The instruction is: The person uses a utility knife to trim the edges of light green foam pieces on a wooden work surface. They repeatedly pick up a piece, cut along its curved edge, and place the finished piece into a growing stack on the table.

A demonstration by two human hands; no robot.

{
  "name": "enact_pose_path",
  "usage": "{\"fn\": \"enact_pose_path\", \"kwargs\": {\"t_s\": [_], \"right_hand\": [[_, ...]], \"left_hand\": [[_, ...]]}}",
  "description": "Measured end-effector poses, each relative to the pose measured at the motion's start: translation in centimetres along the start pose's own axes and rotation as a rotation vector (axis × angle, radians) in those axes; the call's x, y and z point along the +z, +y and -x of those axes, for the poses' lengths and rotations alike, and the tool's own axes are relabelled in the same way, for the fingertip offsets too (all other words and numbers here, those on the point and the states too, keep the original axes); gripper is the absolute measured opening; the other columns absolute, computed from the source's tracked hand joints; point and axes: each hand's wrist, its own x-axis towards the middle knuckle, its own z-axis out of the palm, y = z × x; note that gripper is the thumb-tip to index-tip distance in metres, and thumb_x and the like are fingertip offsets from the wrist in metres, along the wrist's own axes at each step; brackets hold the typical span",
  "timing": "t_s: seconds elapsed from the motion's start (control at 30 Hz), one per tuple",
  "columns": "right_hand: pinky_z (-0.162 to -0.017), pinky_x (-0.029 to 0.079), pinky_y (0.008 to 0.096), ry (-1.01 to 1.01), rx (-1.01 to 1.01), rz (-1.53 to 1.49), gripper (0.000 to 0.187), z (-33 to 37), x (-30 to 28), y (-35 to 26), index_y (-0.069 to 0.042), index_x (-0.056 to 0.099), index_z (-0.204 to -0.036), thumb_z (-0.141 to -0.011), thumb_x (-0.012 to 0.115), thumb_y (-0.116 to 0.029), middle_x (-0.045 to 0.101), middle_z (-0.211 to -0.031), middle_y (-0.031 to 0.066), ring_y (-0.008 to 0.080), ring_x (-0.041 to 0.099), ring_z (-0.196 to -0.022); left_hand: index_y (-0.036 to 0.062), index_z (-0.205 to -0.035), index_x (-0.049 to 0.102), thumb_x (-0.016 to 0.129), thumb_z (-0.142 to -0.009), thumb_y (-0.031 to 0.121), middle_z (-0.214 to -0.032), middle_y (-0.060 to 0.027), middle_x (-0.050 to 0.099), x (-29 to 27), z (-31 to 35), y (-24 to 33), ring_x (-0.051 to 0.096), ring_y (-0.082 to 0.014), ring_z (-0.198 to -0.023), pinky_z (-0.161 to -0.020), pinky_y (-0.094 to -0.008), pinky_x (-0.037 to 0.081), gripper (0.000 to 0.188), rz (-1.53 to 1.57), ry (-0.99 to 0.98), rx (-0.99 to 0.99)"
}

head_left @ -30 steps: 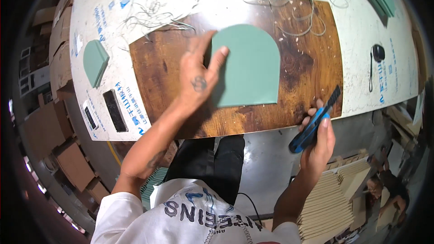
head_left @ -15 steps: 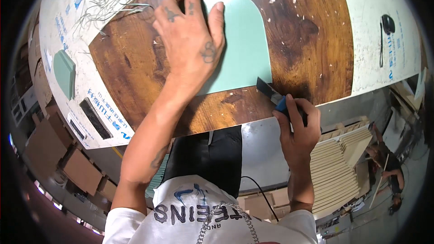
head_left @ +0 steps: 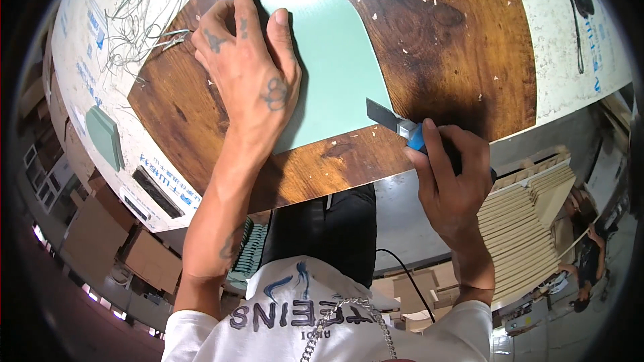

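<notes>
A pale green panel (head_left: pixel 335 74) with a rounded far end lies on a wood-grain board (head_left: pixel 443 33). My left hand (head_left: pixel 251 60) rests palm down along the panel's left edge, thumb apart from the bent fingers. Its thumb lies over the green surface; the fingertips are partly hidden. In my right hand (head_left: pixel 456 174) is a utility knife (head_left: pixel 414 135) with a blue and black handle, its wide blade pointing up and left. The blade overlaps the panel's near right corner; whether it touches is unclear.
Thin, tangled strips (head_left: pixel 144 17) lie at the far left. Small green pieces (head_left: pixel 104 135) are stacked at left, near a dark bar (head_left: pixel 157 191). A black corded object (head_left: pixel 582 1) lies at far right. Slatted boards (head_left: pixel 516 234) stand below right, where another person (head_left: pixel 590 258) is.
The view has shifted, moving the panel and my left hand leftward in the picture. The knife has tilted slightly, and its blade reaches further over the panel's near right corner.
</notes>
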Motion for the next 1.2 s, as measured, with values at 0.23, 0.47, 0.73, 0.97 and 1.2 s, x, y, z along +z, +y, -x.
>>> {"fn": "enact_pose_path", "kwargs": {"t_s": [0.23,0.47,0.73,0.97,1.2], "right_hand": [[-0.066,0.052,0.037,0.038,-0.056,0.023,0.042,-3.7,1.4,0.2,-0.008,0.073,-0.12,-0.08,0.082,-0.02,0.062,-0.103,0.0087,0.0264,0.059,-0.088],[-0.063,0.052,0.0346,0.103,-0.131,0.075,0.033,-11.8,3.3,1.4,-0.013,0.075,-0.114,-0.083,0.08,-0.024,0.065,-0.096,0.0072,0.0255,0.062,-0.084],[-0.068,0.052,0.038,0.066,-0.157,-0.001,0.043,-7.6,1.4,1.5,-0.011,0.073,-0.12,-0.078,0.083,-0.012,0.064,-0.098,0.009,0.0272,0.062,-0.085],[-0.072,0.052,0.0377,0.079,0.051,0.076,0.045,-3.1,1.6,-1.0,-0.011,0.072,-0.121,-0.077,0.085,-0.011,0.064,-0.102,0.0065,0.0263,0.06,-0.089],[-0.069,0.051,0.0361,0.149,-0.007,0.082,0.04,-5.2,1.7,0.6,-0.01,0.073,-0.117,-0.079,0.084,-0.012,0.065,-0.099,0.0056,0.0252,0.06,-0.086]], "left_hand": [[-0.0027,-0.129,0.054,0.056,-0.101,0.019,-0.113,-0.0244,0.049,0.0,0.0,-0.2,0.043,-0.0327,-0.104,-0.089,-0.0508,0.036,0.036,-0.012,0.027,0.039],[-0.0002,-0.132,0.058,0.051,-0.104,0.027,-0.109,-0.0214,0.051,0.2,-0.1,0.0,0.043,-0.0294,-0.104,-0.089,-0.0469,0.038,0.039,-0.013,0.039,-0.002],[0.003,-0.122,0.059,0.06,-0.096,0.021,-0.113,-0.02,0.057,-0.1,-3.7,-1.9,0.052,-0.0365,-0.112,-0.098,-0.0499,0.04,0.032,0.305,-0.113,0.44],[-0.0075,-0.132,0.052,0.058,-0.099,0.026,-0.115,-0.0279,0.054,0.3,0.1,2.1,0.047,-0.0395,-0.112,-0.096,-0.0555,0.037,0.047,0.062,0.086,-0.126],[-0.0025,-0.127,0.055,0.055,-0.101,0.02,-0.118,-0.0246,0.051,0.1,0.5,2.2,0.045,-0.0372,-0.107,-0.09,-0.0529,0.037,0.035,0.073,0.054,-0.133]]}}
